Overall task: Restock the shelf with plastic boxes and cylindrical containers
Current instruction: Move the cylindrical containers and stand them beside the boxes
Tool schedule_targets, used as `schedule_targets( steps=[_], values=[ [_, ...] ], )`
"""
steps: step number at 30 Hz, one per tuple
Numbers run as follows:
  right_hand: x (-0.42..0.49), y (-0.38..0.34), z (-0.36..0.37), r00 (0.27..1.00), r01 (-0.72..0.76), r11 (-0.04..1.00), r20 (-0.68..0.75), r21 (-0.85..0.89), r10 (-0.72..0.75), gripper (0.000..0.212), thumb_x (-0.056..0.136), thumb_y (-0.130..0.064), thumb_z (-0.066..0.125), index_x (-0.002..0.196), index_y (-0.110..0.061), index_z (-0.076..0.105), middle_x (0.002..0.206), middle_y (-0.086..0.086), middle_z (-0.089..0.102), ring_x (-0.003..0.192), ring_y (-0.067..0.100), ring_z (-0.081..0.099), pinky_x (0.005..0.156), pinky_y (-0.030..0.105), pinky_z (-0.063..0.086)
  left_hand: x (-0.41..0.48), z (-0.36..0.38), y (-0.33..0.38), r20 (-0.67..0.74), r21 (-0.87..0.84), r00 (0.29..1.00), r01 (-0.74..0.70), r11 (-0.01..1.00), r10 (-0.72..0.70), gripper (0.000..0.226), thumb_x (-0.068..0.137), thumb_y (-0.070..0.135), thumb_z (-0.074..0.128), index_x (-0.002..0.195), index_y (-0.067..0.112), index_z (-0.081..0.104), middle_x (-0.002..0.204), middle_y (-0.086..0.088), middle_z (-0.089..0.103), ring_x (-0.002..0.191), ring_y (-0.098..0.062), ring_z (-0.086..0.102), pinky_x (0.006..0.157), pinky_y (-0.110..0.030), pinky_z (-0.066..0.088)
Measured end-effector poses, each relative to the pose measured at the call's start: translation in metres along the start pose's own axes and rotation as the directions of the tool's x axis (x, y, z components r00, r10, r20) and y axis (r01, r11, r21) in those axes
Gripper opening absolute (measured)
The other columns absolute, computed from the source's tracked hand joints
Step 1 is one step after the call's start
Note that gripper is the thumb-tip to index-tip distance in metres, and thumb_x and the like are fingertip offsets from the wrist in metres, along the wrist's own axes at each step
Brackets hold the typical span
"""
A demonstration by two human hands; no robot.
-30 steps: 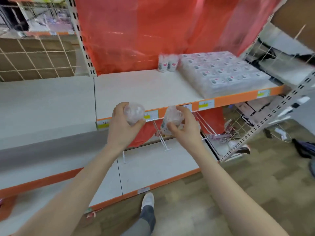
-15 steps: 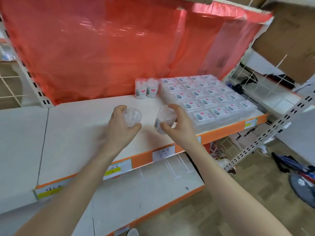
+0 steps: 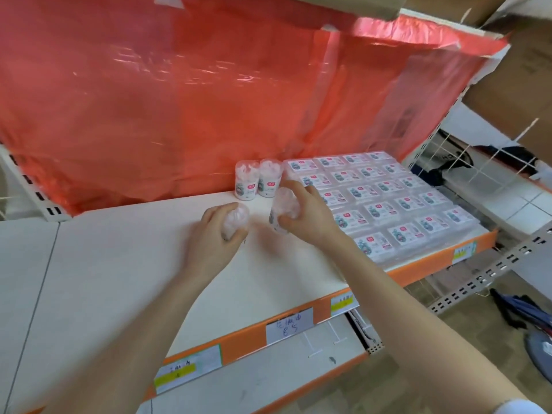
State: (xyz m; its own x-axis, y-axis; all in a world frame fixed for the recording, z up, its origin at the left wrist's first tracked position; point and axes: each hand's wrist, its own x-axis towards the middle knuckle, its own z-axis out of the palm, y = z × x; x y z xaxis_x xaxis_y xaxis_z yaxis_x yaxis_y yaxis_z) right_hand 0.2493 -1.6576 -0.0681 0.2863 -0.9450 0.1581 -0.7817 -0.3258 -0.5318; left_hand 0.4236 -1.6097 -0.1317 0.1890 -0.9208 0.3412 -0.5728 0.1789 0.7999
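Gripping a container (image 3: pixel 285 206) in each hand's curled fingers (image 3: pixel 301 192), I am holding them short of the upright pair (image 3: pixel 258 183), which is standing nearest my right hand (image 3: pixel 310 221).

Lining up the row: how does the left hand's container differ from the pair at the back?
The left hand grips its container, seemingly tilted; the back pair stands upright, untouched, on the shelf. Its label is hidden; the pair's labels face the camera. Both are clear cylinders with white contents.
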Motion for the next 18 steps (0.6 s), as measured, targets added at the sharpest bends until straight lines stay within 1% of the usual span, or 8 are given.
schedule_targets(
  steps=[3, 5, 7, 8, 10, 12, 15, 18],
  values=[
    [0.013, 0.000, -0.004, 0.999, 0.009, 1.000, 0.040, -0.009, -0.008, 0.065, 0.078, -0.016, 0.064, 0.137, -0.024, 0.037, 0.120, 0.012, 0.042, 0.099, 0.031, 0.053, 0.080, 0.030, 0.041, -0.002, 0.001, -0.006, 0.012, -0.022, 1.000, -0.017, 1.000, 0.017, 0.049, 0.082, 0.011, 0.066, 0.128, 0.014, 0.051, 0.127, 0.002, 0.045, 0.113, -0.003, 0.040, 0.088, -0.006, 0.027],
    [0.022, 0.000, -0.006, 0.998, 0.012, 1.000, 0.065, -0.005, -0.011, 0.066, 0.077, -0.015, 0.064, 0.136, -0.023, 0.037, 0.120, 0.012, 0.041, 0.099, 0.031, 0.053, 0.082, 0.033, 0.045, -0.002, 0.003, -0.009, 0.005, -0.033, 1.000, -0.012, 0.999, 0.012, 0.049, 0.082, 0.013, 0.066, 0.128, 0.018, 0.050, 0.125, 0.009, 0.042, 0.108, 0.007, 0.036, 0.085, -0.006, 0.032],
    [0.032, 0.001, -0.008, 0.994, 0.035, 0.999, 0.105, -0.037, -0.031, 0.066, 0.076, -0.013, 0.065, 0.135, -0.021, 0.036, 0.119, 0.012, 0.042, 0.099, 0.032, 0.052, 0.078, 0.032, 0.043, -0.001, 0.005, -0.012, -0.008, -0.048, 1.000, -0.006, 0.999, 0.006, 0.050, 0.081, 0.014, 0.067, 0.128, 0.021, 0.050, 0.124, 0.012, 0.042, 0.106, 0.010, 0.036, 0.080, -0.005, 0.036],
    [0.037, 0.002, -0.007, 0.992, 0.053, 0.996, 0.122, -0.067, -0.044, 0.066, 0.076, -0.013, 0.065, 0.135, -0.020, 0.036, 0.118, 0.012, 0.043, 0.099, 0.032, 0.052, 0.077, 0.032, 0.042, -0.001, 0.006, -0.013, -0.013, -0.056, 1.000, -0.006, 0.998, 0.005, 0.050, 0.081, 0.014, 0.067, 0.127, 0.022, 0.050, 0.123, 0.012, 0.042, 0.107, 0.009, 0.037, 0.082, -0.008, 0.040],
    [0.046, 0.002, -0.005, 0.987, 0.094, 0.985, 0.145, -0.142, -0.073, 0.065, 0.076, -0.012, 0.065, 0.135, -0.018, 0.037, 0.120, 0.015, 0.043, 0.102, 0.034, 0.051, 0.078, 0.033, 0.042, -0.001, 0.007, -0.015, -0.021, -0.065, 1.000, 0.000, 0.998, -0.001, 0.050, 0.081, 0.014, 0.067, 0.127, 0.024, 0.050, 0.123, 0.013, 0.042, 0.109, 0.004, 0.040, 0.087, -0.025, 0.046],
    [0.053, 0.003, 0.000, 0.983, 0.125, 0.971, 0.156, -0.203, -0.094, 0.064, 0.076, -0.011, 0.064, 0.135, -0.016, 0.038, 0.124, 0.018, 0.042, 0.105, 0.036, 0.049, 0.078, 0.032, 0.040, -0.001, 0.006, -0.015, -0.020, -0.054, 1.000, 0.006, 0.999, -0.007, 0.050, 0.081, 0.015, 0.067, 0.127, 0.025, 0.050, 0.122, 0.014, 0.042, 0.110, 0.001, 0.041, 0.090, -0.032, 0.047],
    [0.058, 0.006, 0.009, 0.982, 0.132, 0.966, 0.159, -0.222, -0.098, 0.063, 0.076, -0.009, 0.063, 0.135, -0.013, 0.040, 0.128, 0.020, 0.039, 0.106, 0.038, 0.050, 0.079, 0.031, 0.039, 0.000, 0.004, -0.014, -0.014, -0.006, 1.000, -0.016, 1.000, 0.016, 0.051, 0.081, 0.016, 0.068, 0.128, 0.025, 0.050, 0.121, 0.013, 0.041, 0.110, 0.001, 0.040, 0.093, -0.030, 0.044],
    [0.061, 0.010, 0.015, 0.985, 0.131, 0.964, 0.143, -0.232, -0.099, 0.061, 0.077, -0.008, 0.062, 0.134, -0.011, 0.040, 0.129, 0.021, 0.038, 0.106, 0.038, 0.050, 0.080, 0.033, 0.041, 0.003, 0.006, -0.010, -0.048, 0.100, 0.998, -0.033, 0.994, 0.038, 0.053, 0.081, 0.014, 0.066, 0.130, 0.021, 0.047, 0.128, 0.004, 0.039, 0.117, -0.011, 0.040, 0.093, -0.019, 0.032]
  ],
)
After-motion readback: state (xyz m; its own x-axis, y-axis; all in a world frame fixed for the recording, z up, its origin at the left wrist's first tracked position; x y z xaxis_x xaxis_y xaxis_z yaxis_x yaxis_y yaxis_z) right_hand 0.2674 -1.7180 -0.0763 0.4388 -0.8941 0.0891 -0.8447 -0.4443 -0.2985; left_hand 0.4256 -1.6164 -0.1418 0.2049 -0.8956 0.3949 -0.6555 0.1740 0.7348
